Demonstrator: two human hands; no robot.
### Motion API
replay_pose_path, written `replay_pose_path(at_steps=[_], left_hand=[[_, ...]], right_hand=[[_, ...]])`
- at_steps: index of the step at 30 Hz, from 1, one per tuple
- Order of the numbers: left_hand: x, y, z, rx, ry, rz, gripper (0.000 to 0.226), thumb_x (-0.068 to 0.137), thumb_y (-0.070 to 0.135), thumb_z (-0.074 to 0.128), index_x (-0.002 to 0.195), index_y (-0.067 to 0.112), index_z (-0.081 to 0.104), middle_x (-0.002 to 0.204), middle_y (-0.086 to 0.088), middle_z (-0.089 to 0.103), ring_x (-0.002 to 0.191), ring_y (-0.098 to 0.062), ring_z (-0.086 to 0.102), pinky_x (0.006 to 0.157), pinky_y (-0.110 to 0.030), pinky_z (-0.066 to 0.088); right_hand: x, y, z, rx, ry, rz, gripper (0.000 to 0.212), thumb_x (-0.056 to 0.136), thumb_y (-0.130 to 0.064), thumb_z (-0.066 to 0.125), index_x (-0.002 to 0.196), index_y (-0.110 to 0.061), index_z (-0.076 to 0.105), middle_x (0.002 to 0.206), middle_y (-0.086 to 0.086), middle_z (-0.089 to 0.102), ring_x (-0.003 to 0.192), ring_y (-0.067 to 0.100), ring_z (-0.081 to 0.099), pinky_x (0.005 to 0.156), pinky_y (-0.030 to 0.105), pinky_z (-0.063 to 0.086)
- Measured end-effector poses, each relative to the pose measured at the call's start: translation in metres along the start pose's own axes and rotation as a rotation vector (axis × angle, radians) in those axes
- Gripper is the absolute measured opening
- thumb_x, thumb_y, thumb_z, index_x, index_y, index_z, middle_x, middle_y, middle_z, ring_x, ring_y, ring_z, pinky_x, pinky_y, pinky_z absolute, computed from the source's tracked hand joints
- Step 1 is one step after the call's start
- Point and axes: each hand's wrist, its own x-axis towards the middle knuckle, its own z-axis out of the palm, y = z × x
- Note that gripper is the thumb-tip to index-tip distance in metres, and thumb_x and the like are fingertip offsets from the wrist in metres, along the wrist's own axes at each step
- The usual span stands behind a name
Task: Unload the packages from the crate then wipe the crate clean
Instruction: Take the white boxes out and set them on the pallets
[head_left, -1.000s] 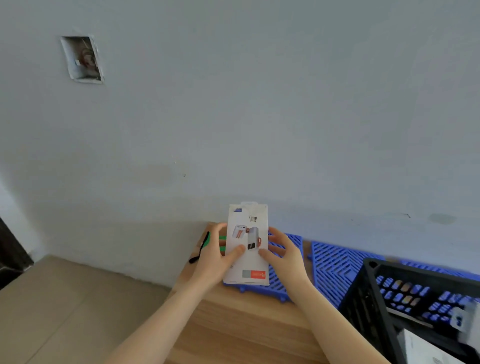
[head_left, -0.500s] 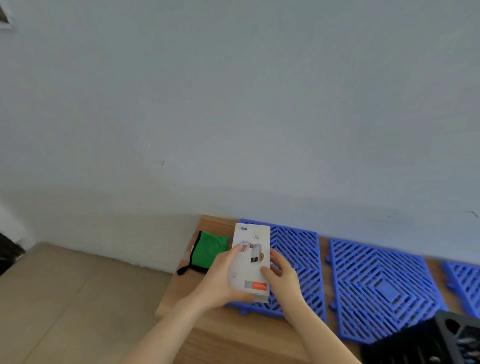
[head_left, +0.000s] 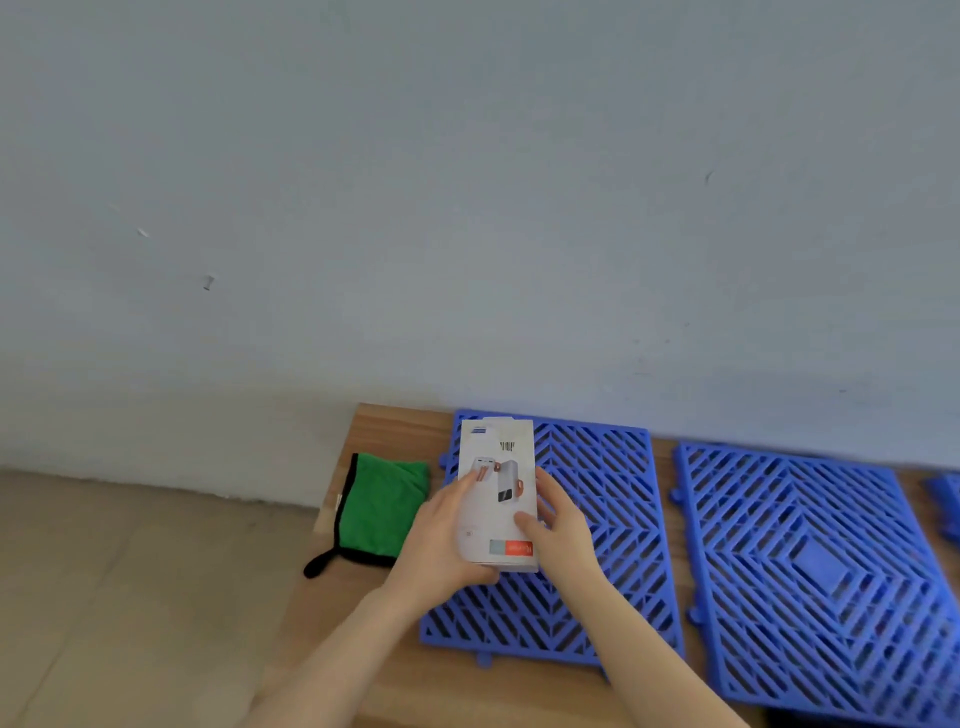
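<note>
Lying on the left blue grid mat (head_left: 597, 525) on the table (head_left: 395, 426), the white package (head_left: 497, 493) is held by both hands: left hand (head_left: 444, 540) and right hand (head_left: 563, 525), fingers curled round its edges; a green cloth (head_left: 384, 506) is seen beside it.

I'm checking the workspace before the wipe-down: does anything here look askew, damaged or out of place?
Nothing stands out. The white package looks undamaged, held by the left hand and right hand over the left blue mat. The green cloth lies folded on the table beside that mat. The wall shows only small marks.
</note>
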Motion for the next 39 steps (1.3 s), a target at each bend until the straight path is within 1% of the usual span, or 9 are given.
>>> replay_pose_path(at_steps=[5,13,16,18,20,23,31,34,39], left_hand=[[0.022,-0.018,0.001,0.036,0.002,0.033,0.117,0.048,0.040,0.084,0.149,0.036,0.026,0.148,0.014,0.037,0.131,-0.006,0.037,0.110,-0.034,0.037],[0.035,-0.021,-0.005,0.067,-0.062,0.032,0.118,0.058,0.030,0.085,0.150,0.039,0.012,0.149,0.009,0.029,0.131,-0.010,0.033,0.107,-0.026,0.031],[0.033,-0.023,-0.010,0.080,-0.090,0.029,0.118,0.058,0.033,0.086,0.148,0.044,0.010,0.154,0.003,0.025,0.140,-0.017,0.026,0.112,-0.034,0.029],[0.030,-0.025,-0.016,0.091,-0.087,0.015,0.118,0.061,0.038,0.086,0.153,0.037,0.013,0.160,-0.001,0.017,0.147,-0.018,0.013,0.118,-0.039,0.020],[0.025,-0.022,-0.025,0.123,-0.064,0.010,0.113,0.065,0.048,0.084,0.154,0.035,0.015,0.162,0.000,0.013,0.148,-0.016,0.009,0.119,-0.040,0.017],[0.016,-0.006,-0.039,0.170,-0.027,0.010,0.100,0.071,0.050,0.081,0.151,0.032,0.023,0.161,0.003,0.014,0.147,-0.017,0.013,0.119,-0.038,0.019],[-0.008,0.088,-0.049,0.118,0.090,0.207,0.046,0.087,0.038,0.069,0.129,0.024,0.055,0.122,0.008,0.059,0.112,-0.008,0.055,0.095,-0.029,0.046],[-0.025,0.133,-0.035,0.077,0.093,0.296,0.033,0.089,0.033,0.068,0.120,0.021,0.061,0.105,0.008,0.064,0.097,-0.005,0.060,0.088,-0.033,0.053],[-0.074,0.207,0.002,0.029,0.176,0.462,0.020,0.088,0.026,0.070,0.106,0.022,0.064,0.090,0.012,0.065,0.083,-0.002,0.062,0.077,-0.025,0.053]], right_hand=[[0.018,0.006,0.014,-0.048,0.032,0.009,0.060,0.095,-0.007,0.052,0.148,-0.025,0.030,0.135,-0.001,0.054,0.095,0.003,0.057,0.068,0.019,0.054],[0.026,0.001,0.022,-0.055,0.062,0.051,0.061,0.099,-0.011,0.047,0.151,-0.028,0.019,0.135,0.001,0.053,0.091,0.006,0.059,0.058,0.013,0.051],[0.021,-0.005,0.021,-0.089,0.078,0.043,0.062,0.099,-0.015,0.049,0.150,-0.029,0.019,0.139,0.001,0.050,0.090,0.004,0.058,0.064,0.018,0.054],[0.014,-0.010,0.017,-0.097,0.106,0.023,0.061,0.098,-0.019,0.051,0.150,-0.029,0.020,0.147,-0.003,0.040,0.106,0.006,0.055,0.067,0.016,0.052],[0.004,-0.015,0.011,-0.115,0.134,-0.018,0.060,0.098,-0.022,0.052,0.149,-0.030,0.023,0.153,-0.005,0.031,0.131,0.012,0.042,0.087,0.023,0.051],[-0.015,-0.026,0.000,-0.133,0.174,-0.056,0.057,0.097,-0.025,0.053,0.148,-0.030,0.027,0.152,-0.006,0.032,0.137,0.014,0.035,0.105,0.037,0.043],[-0.091,-0.075,-0.060,-0.194,0.259,-0.178,0.039,0.099,-0.029,0.049,0.137,-0.025,0.045,0.139,-0.009,0.048,0.124,0.009,0.047,0.093,0.023,0.042],[-0.130,-0.092,-0.097,-0.224,0.319,-0.261,0.034,0.099,-0.026,0.050,0.133,-0.021,0.051,0.128,-0.005,0.057,0.110,0.007,0.054,0.089,0.021,0.044],[-0.210,-0.100,-0.162,-0.232,0.400,-0.377,0.028,0.099,-0.027,0.049,0.126,-0.023,0.056,0.112,-0.007,0.062,0.087,-0.002,0.054,0.070,0.012,0.041]])
